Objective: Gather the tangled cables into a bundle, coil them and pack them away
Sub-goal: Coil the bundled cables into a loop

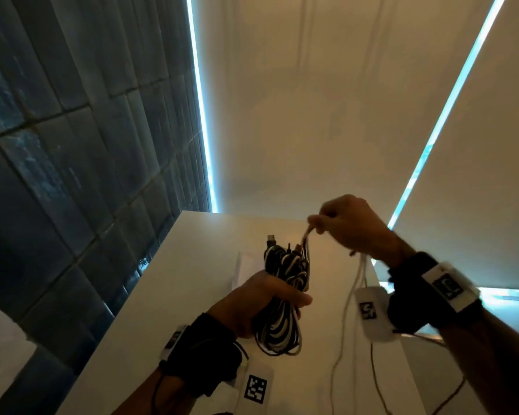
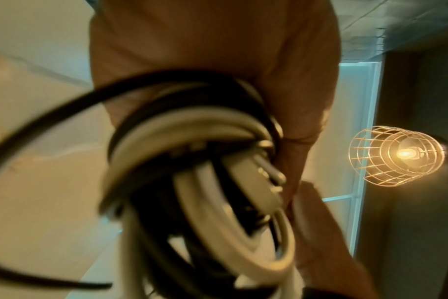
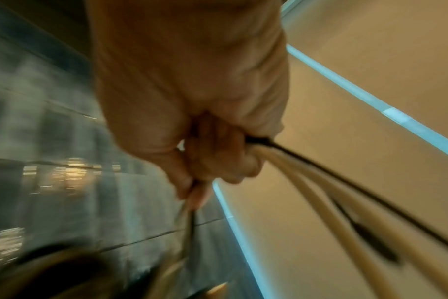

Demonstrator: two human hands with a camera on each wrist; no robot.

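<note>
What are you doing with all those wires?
A person is tidying up cables. Their left hand grips a bundle of black and white cables already wound into loops, held up above a white table. Their right hand pinches a few loose strands coming off the top of the bundle, and more loose cable hangs below that hand. So the coiling is underway, and nothing is packed away yet.

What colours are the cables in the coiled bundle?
Black and white, mixed together in the coiled bundle gripped by the left hand; clearest in the head view.
</note>
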